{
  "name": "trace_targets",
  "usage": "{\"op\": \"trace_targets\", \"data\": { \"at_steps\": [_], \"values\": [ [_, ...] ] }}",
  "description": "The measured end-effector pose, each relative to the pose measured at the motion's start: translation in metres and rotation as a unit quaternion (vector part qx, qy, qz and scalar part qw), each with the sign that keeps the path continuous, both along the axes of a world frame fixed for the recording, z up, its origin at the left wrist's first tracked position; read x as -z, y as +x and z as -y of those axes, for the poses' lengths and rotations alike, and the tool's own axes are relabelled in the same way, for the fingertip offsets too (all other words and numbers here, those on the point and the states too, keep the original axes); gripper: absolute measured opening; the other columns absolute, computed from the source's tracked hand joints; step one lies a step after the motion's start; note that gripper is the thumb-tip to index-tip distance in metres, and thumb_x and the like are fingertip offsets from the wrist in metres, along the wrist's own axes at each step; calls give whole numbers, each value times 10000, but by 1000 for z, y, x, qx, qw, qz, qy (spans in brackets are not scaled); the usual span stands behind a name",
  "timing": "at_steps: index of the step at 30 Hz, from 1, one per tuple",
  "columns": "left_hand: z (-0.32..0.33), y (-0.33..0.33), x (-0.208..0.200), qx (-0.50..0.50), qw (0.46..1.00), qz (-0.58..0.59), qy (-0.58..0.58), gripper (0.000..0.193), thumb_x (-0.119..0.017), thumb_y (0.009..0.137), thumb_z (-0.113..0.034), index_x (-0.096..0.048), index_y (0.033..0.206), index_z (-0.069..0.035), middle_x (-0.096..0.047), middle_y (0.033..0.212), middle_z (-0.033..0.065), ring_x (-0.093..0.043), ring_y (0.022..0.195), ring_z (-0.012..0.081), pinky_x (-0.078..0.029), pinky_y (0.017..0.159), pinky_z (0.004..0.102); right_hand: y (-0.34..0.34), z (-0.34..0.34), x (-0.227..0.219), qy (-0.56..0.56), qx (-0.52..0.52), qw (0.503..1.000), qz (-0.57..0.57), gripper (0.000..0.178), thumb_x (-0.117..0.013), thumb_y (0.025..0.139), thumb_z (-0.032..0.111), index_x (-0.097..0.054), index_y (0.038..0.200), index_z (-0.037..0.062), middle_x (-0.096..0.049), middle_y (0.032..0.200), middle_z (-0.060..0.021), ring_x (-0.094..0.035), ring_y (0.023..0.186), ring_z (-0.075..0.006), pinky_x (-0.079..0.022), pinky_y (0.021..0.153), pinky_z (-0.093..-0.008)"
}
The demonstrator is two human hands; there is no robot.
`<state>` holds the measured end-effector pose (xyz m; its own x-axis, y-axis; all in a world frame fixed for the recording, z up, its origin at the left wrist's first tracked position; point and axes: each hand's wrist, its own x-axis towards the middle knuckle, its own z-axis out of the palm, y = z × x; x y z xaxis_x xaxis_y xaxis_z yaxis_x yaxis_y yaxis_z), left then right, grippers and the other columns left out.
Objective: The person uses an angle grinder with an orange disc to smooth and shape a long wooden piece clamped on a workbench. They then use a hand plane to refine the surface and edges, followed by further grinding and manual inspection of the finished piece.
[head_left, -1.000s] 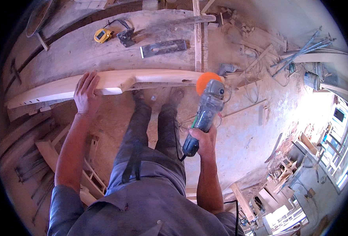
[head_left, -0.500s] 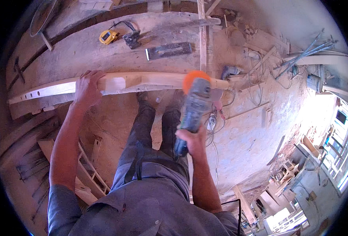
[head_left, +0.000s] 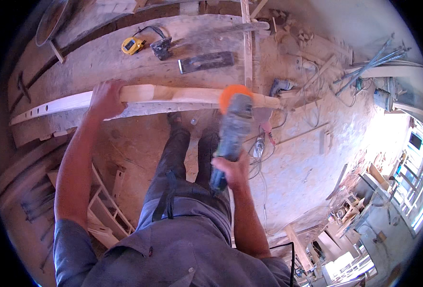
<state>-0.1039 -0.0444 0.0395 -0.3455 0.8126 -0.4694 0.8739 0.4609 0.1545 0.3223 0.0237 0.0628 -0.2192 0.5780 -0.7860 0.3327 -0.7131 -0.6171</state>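
A long curved wooden piece (head_left: 173, 95) lies along the edge of the workbench (head_left: 97, 60). My left hand (head_left: 105, 98) grips its top edge, left of the middle. My right hand (head_left: 230, 171) holds a grey angle grinder (head_left: 231, 131) by its rear handle. The grinder's orange disc (head_left: 233, 92) sits against the wood near its right end. My legs stand below the piece, between the two hands.
On the bench lie a yellow tape measure (head_left: 131, 45), a dark block (head_left: 162, 48) and a flat grey bar (head_left: 206, 62). A power drill (head_left: 281, 87) and cables (head_left: 264, 143) lie on the dusty floor to the right. White frames (head_left: 108, 210) lean at lower left.
The grinder has swung left and up, its orange disc now over the wood's right end. My left hand stays on the piece.
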Motion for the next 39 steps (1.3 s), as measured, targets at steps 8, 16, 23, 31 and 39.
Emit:
{"op": "trace_targets", "data": {
  "at_steps": [8, 16, 23, 31, 39],
  "values": [
    [-37, -7, -12, -2, 997, 31, -69, 797, -983, 554, -249, -716, 1282, -68, -741, 1172, 183, -658, 1169, 389, -494, 1072, 477, -27, 16, 3, 23, -65, 998, -6, 429, -836, 713, 173, -665, 1082, 35, -702, 896, -70, -674, 797, -182, -548, 733, -371],
    [-35, -21, -6, -26, 991, 112, -67, 630, -957, 526, -226, -780, 1105, -55, -763, 1031, 200, -712, 1000, 393, -550, 933, 471, 15, -1, -3, 3, -1, 1000, -5, 457, -833, 702, 147, -662, 1108, 25, -699, 909, -76, -683, 809, -199, -559, 756, -371],
    [-47, -16, -9, -2, 995, 90, -53, 600, -962, 493, -225, -781, 1030, -28, -764, 992, 208, -716, 993, 392, -547, 935, 470, 9, 0, -6, -15, 23, 1000, -5, 443, -835, 706, 160, -662, 1086, 11, -698, 903, -77, -680, 764, -185, -556, 712, -361],
    [-41, -18, -7, -12, 993, 96, -65, 657, -967, 488, -243, -770, 1074, -22, -760, 1022, 204, -710, 1007, 393, -543, 950, 464, -27, 10, -3, 10, -86, 996, 3, 442, -813, 703, 149, -655, 1092, 12, -700, 919, -84, -686, 811, -186, -555, 736, -381],
    [-31, -5, -9, -7, 999, 24, -36, 681, -968, 511, -252, -747, 1123, -50, -741, 1067, 171, -677, 1091, 374, -500, 1023, 491, -13, -11, -11, -15, -25, 1000, -2, 399, -800, 707, 91, -668, 1069, -16, -703, 864, -83, -697, 737, -204, -564, 695, -360]
  ]
}}
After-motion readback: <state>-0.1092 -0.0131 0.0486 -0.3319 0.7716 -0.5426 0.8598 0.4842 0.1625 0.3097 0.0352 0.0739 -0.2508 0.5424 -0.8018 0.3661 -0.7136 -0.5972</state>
